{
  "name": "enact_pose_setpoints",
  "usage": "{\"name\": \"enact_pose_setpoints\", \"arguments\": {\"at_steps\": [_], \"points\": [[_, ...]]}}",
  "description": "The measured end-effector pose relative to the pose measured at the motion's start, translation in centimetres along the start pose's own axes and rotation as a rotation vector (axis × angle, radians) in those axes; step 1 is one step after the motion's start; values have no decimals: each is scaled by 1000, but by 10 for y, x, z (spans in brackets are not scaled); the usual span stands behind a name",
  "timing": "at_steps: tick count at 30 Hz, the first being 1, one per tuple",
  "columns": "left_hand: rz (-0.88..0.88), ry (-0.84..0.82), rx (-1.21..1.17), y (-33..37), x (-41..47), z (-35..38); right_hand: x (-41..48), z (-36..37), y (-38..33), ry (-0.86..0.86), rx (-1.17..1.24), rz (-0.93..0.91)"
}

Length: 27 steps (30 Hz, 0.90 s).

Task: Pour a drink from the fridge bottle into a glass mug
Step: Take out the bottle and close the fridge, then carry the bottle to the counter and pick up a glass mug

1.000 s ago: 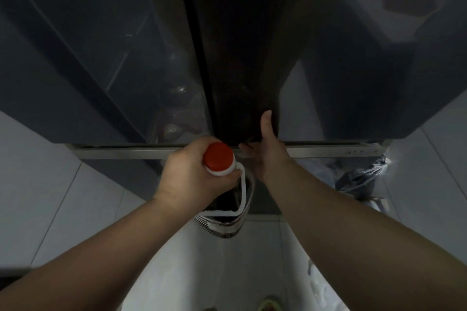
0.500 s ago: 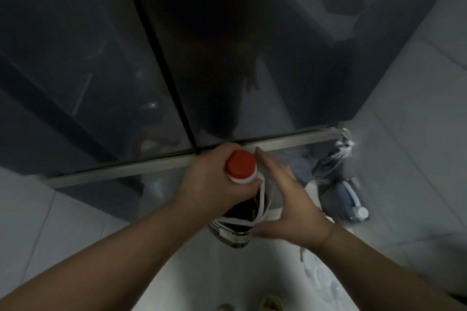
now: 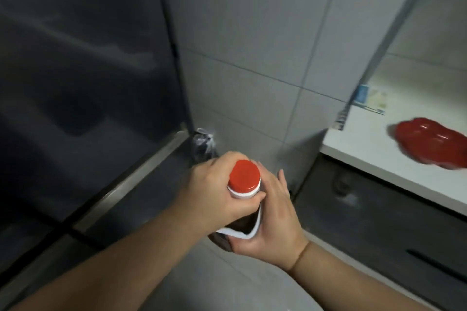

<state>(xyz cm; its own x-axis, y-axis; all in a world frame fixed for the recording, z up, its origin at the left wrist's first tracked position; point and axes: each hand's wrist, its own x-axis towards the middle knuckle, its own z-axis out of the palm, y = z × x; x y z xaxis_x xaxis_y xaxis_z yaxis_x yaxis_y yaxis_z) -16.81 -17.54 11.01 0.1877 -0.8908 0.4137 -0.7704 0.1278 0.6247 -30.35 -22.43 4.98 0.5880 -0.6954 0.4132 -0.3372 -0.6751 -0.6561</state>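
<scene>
We carry the bottle (image 3: 243, 221) with both grips, upright in the air.
Our left grip (image 3: 214, 192) is clamped round the neck just under the red cap (image 3: 244, 177). Our right grip (image 3: 274, 222) wraps the lower body, thumb curled beneath the white label. The bottle hangs between the dark fridge door (image 3: 75, 83) and the white desk (image 3: 374, 161), where a blurred red thing (image 3: 434, 142) lies.

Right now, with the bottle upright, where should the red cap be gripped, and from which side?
Grip the red cap round its side wall from above: the bottle stands upright, cap on top and bare. The left hand wraps the neck just below, so the right hand, cupping the body, is probably freer.
</scene>
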Motion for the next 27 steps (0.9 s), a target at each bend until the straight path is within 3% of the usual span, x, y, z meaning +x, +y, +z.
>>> {"name": "enact_pose_setpoints", "arguments": {"at_steps": [6, 13, 27], "points": [[262, -121, -110, 84, 9, 70, -67, -95, 18, 192, -110, 109], [573, -253, -217, 248, 11, 183, -175, -248, 51, 430, -199, 224], [860, -590, -390, 550, -15, 425, -397, -531, 151, 612, -501, 445]]}}
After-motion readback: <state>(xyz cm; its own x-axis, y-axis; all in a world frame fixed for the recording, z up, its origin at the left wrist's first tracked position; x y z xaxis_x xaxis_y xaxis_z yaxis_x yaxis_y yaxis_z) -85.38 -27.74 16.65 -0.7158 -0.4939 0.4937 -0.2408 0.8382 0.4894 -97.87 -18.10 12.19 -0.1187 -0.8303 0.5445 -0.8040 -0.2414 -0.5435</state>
